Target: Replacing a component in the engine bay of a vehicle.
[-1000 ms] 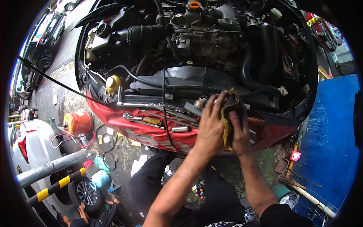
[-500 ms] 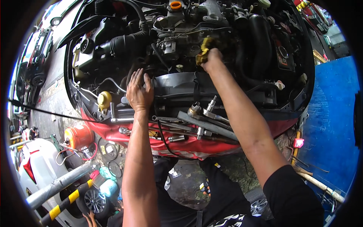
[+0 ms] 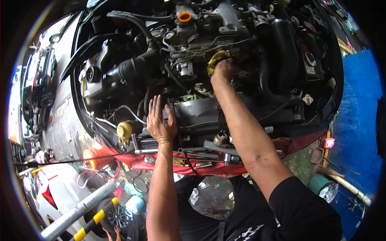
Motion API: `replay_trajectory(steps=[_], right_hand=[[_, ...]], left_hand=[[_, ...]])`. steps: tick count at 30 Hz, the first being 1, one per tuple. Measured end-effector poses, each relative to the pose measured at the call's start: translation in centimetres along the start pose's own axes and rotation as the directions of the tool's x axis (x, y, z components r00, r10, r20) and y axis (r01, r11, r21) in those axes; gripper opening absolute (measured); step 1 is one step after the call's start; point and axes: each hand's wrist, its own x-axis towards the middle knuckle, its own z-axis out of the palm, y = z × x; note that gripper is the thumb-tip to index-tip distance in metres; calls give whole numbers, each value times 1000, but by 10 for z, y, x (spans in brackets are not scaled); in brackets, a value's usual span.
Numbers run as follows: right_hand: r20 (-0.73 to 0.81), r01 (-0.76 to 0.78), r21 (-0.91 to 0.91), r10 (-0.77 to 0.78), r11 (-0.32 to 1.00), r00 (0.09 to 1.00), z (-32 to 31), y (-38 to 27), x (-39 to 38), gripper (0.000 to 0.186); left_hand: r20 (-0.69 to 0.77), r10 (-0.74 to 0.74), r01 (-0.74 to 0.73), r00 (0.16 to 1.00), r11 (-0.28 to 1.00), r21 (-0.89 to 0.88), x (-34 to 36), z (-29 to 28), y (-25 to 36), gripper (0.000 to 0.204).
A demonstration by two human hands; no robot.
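Deep in the open engine bay, my right hand [image 3: 225, 69] is closed around a yellow cloth [image 3: 217, 61], against the front of the engine [image 3: 193, 50]. Its fingertips are partly hidden by the hand itself and the shadow. My left hand [image 3: 161, 120] lies flat, fingers stretched, on the left end of the black radiator shroud [image 3: 197, 110]. Just below it, wrenches and sockets [image 3: 201, 156] lie along the front edge of the car on a red cover [image 3: 213, 168].
An orange filler cap [image 3: 185, 17] tops the engine. Left stands a yellow reservoir [image 3: 124, 131]; beyond it are an orange bucket [image 3: 95, 156], a white car [image 3: 60, 184] and a striped pole [image 3: 96, 219]. Another person's hands [image 3: 112, 233] show at the bottom left. A blue panel [image 3: 358, 120] is at the right.
The right hand with the yellow cloth has shifted slightly on the engine, its wrist now bent lower. The view has moved, so the engine bay and tools sit lower in the picture. The left hand stays flat.
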Motion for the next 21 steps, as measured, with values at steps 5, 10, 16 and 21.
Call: replay_trajectory(steps=[5,10,16,21], right_hand=[[-140,628,-109,-638,770,758,11,-24,159,33],[54,-371,548,411,750,910,12,-58,-73,41],[-49,31,217,-21,976,999,-8,-75,-53,56],[-117,-33,163,52,986,992,-7,-68,-50,60]], left_hand=[[28,38,-31,999,973,-231,9,56,80,42],[69,24,-27,997,999,45,4,-13,-11,41],[85,18,-17,996,1000,-15,4,16,11,43],[75,30,-27,997,999,-38,4,11,11,43]])
